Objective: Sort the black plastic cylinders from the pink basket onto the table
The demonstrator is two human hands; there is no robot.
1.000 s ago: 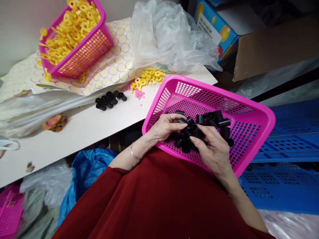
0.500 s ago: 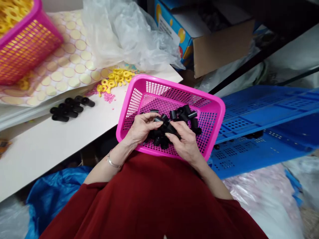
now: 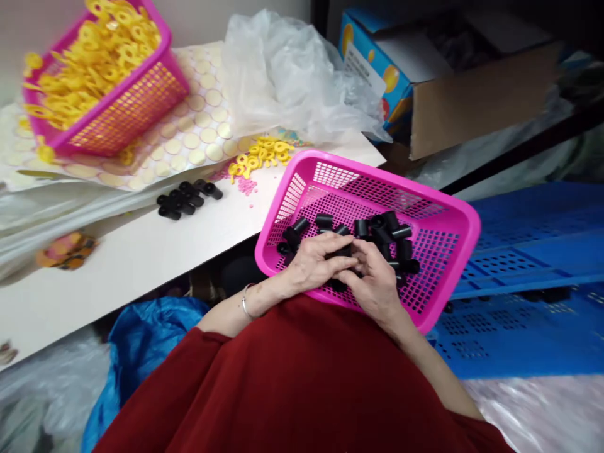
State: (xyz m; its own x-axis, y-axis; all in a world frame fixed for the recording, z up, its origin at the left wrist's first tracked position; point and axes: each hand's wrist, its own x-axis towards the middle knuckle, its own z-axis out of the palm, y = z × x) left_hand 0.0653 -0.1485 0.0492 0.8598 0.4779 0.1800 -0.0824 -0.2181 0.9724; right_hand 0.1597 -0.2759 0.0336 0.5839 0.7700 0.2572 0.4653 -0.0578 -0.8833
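Note:
Both hands meet low over a pink plastic basket with short black plastic cylinders lying loose in it. My left hand is closed, its thumb and fingers around a black cylinder that shows only in part. Against its fingertips, my right hand curls in with thumb and fingers pinched on black plastic, mostly hidden by the fingers. More black cylinders lie just beyond the left hand, and others sit beside the right.
On the white table left of me, several black cylinders stand grouped near a small pile of yellow ring-shaped pieces. Behind are a pink basket of yellow pieces, clear plastic bags and an open carton. Blue perforated crates are at right.
The view has swung left, so everything appears further right. My hands have come together, fingertips now meeting, where before they were slightly apart with black cylinders in the fingers.

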